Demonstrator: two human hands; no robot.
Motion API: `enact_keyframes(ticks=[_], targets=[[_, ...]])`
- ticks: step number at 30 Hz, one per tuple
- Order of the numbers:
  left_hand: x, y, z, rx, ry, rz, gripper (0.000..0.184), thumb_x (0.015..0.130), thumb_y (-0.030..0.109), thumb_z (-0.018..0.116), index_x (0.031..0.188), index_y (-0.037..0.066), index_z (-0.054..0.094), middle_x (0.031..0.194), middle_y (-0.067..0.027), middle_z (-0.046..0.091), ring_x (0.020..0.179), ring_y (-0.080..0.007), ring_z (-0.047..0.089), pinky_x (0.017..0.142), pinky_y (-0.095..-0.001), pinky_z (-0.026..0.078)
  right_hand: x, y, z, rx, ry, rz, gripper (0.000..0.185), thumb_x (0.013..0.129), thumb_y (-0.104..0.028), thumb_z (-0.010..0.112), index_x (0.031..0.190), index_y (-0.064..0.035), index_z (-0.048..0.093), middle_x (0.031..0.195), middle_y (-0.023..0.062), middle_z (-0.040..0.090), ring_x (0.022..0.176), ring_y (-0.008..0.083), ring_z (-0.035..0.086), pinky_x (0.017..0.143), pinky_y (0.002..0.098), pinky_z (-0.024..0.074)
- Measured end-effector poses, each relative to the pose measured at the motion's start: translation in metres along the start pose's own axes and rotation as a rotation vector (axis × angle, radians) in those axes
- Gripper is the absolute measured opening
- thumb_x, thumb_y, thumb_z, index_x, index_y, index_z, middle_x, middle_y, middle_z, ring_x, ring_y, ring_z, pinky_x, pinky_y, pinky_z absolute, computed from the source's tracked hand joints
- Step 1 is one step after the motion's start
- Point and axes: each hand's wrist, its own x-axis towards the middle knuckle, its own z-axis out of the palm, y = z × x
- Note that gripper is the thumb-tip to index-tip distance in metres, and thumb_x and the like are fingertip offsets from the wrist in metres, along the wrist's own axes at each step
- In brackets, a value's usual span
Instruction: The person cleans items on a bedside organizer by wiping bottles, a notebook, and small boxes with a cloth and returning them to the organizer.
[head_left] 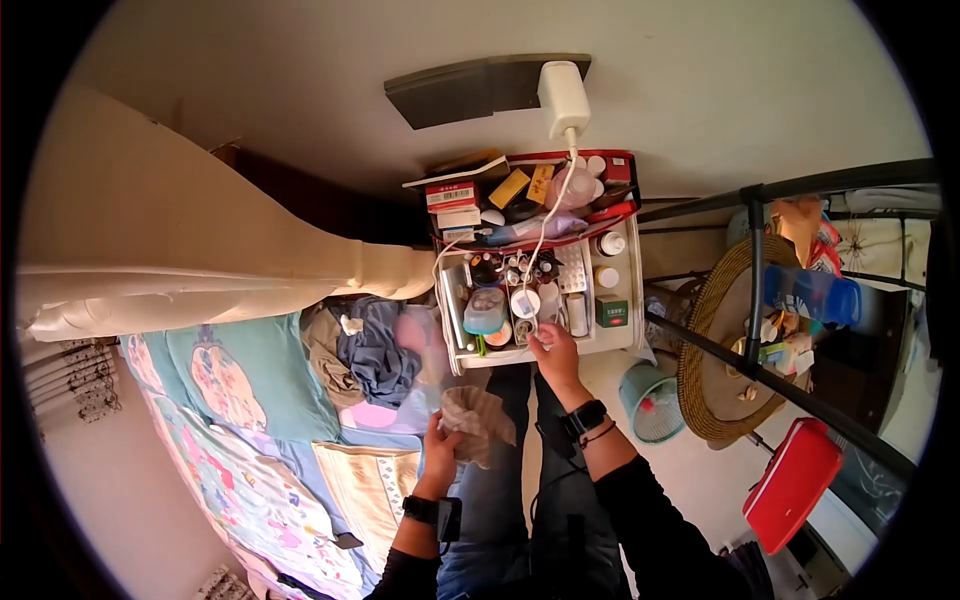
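Note:
A crumpled, thin beige cloth (pixel 477 425) is gripped in my left hand (pixel 439 455) and hangs in front of my legs. My right hand (pixel 556 357) reaches the front edge of a white organizer box (pixel 462 362), its fingers curled together beside a small jar (pixel 523 331). Whether the fingertips hold that jar or something smaller is hard to see. Around them in the box are a clear container with a teal base (pixel 484 312), a round white-lidded jar (pixel 525 302), a blister pack (pixel 572 268) and several small bottles.
Behind the organizer, a red-edged bin (pixel 590 237) holds boxes and bottles. A white charger (pixel 565 98) trails its cable across both. To the right are a green box (pixel 612 313), a mesh wastebasket (pixel 655 402), a black metal frame (pixel 755 270) and a red case (pixel 793 485). A bed (pixel 260 385) lies left.

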Motion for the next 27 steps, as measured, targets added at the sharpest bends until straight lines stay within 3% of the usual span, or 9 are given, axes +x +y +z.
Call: enact_keyframes(ticks=[3, 6, 7, 12, 16, 18, 22, 25, 27], targets=[[-0.004, -0.004, -0.001, -0.058, 0.05, 0.04, 0.047, 0.068, -0.006, 0.046, 0.113, 0.0, 0.035, 0.099, -0.0114, 0.053, 0.091, -0.0196, 0.051, 0.079, -0.0274, 0.041, -0.004, -0.004, -0.006, -0.041, 0.053, 0.066, 0.019, 0.075, -0.018, 0.059, 0.08, -0.0007, 0.057, 0.063, 0.0101, 0.057, 0.059, 0.0204, 0.056, 0.058, 0.0305, 0.0445], [-0.012, -0.015, -0.003, -0.035, 0.059, 0.067, 0.046, 0.069, -0.006, 0.046, 0.113, 0.0, 0.035, 0.1, -0.0113, 0.053, 0.091, -0.0194, 0.051, 0.079, -0.0269, 0.04, -0.013, 0.013, -0.016, 0.072, 0.186, 0.096, 0.017, 0.076, -0.017, 0.058, 0.08, -0.0003, 0.056, 0.063, 0.0106, 0.057, 0.06, 0.0196, 0.056, 0.057, 0.0285, 0.0442], [-0.014, -0.022, -0.004, -0.046, 0.066, 0.084, 0.045, 0.069, -0.006, 0.047, 0.113, 0.0, 0.036, 0.101, -0.011, 0.052, 0.092, -0.0196, 0.051, 0.079, -0.027, 0.04, -0.015, 0.023, -0.018, 0.154, 0.182, 0.086, 0.02, 0.076, -0.014, 0.059, 0.09, -0.0009, 0.053, 0.07, 0.01, 0.058, 0.06, 0.0177, 0.056, 0.056, 0.0262, 0.0442], [-0.046, -0.04, -0.001, -0.084, 0.061, 0.113, 0.044, 0.069, -0.006, 0.048, 0.112, 0.0, 0.037, 0.102, -0.0105, 0.052, 0.092, -0.0201, 0.051, 0.079, -0.0273, 0.041, -0.026, 0.026, -0.051, 0.258, 0.058, 0.09, 0.043, 0.074, -0.01, 0.06, 0.111, -0.0043, 0.039, 0.085, 0.0094, 0.056, 0.062, 0.0146, 0.055, 0.058, 0.0238, 0.0446], [-0.084, -0.036, 0.018, -0.136, 0.043, 0.113, 0.043, 0.069, -0.007, 0.047, 0.111, 0.0, 0.037, 0.101, -0.0109, 0.053, 0.092, -0.0209, 0.052, 0.078, -0.0288, 0.042, -0.056, 0.008, -0.083, 0.369, -0.238, 0.071, 0.035, 0.074, -0.015, 0.06, 0.104, -0.0033, 0.046, 0.083, 0.0093, 0.056, 0.068, 0.0156, 0.054, 0.062, 0.0262, 0.0441], [-0.109, -0.033, 0.028, -0.182, 0.006, 0.094, 0.043, 0.069, -0.008, 0.047, 0.111, 0.0, 0.038, 0.099, -0.0111, 0.054, 0.091, -0.0215, 0.053, 0.078, -0.03, 0.043, -0.083, -0.021, -0.106, 0.353, -0.464, 0.14, 0.033, 0.079, -0.012, 0.056, 0.109, -0.0031, 0.043, 0.087, 0.0063, 0.054, 0.072, 0.0111, 0.053, 0.062, 0.0219, 0.0433], [-0.165, -0.016, 0.053, -0.257, -0.231, 0.097, 0.045, 0.071, -0.006, 0.043, 0.115, 0.001, 0.037, 0.106, -0.0102, 0.05, 0.098, -0.02, 0.049, 0.083, -0.0295, 0.04, -0.142, -0.098, -0.158, 0.599, -0.755, 0.261, 0.046, 0.084, -0.026, 0.05, 0.121, -0.0052, 0.033, 0.106, 0.0065, 0.048, 0.096, 0.0126, 0.047, 0.082, 0.0255, 0.0383], [-0.207, -0.006, 0.07, -0.288, -0.384, 0.142, 0.046, 0.07, -0.004, 0.043, 0.116, 0.002, 0.038, 0.112, -0.0083, 0.047, 0.102, -0.0189, 0.046, 0.087, -0.03, 0.037, -0.173, -0.126, -0.184, 0.831, -0.863, 0.346, 0.056, 0.083, -0.039, 0.047, 0.122, -0.002, 0.031, 0.111, 0.008, 0.045, 0.099, 0.0137, 0.045, 0.082, 0.0253, 0.0375], [-0.228, -0.003, 0.078, -0.273, -0.468, 0.175, 0.047, 0.069, -0.003, 0.045, 0.116, 0.002, 0.038, 0.113, -0.0068, 0.046, 0.104, -0.0182, 0.045, 0.087, -0.0299, 0.037, -0.191, -0.138, -0.198, 0.971, -0.973, 0.386, 0.055, 0.083, -0.039, 0.048, 0.121, -0.0024, 0.032, 0.111, 0.0075, 0.045, 0.098, 0.0132, 0.045, 0.082, 0.0258, 0.0379]])
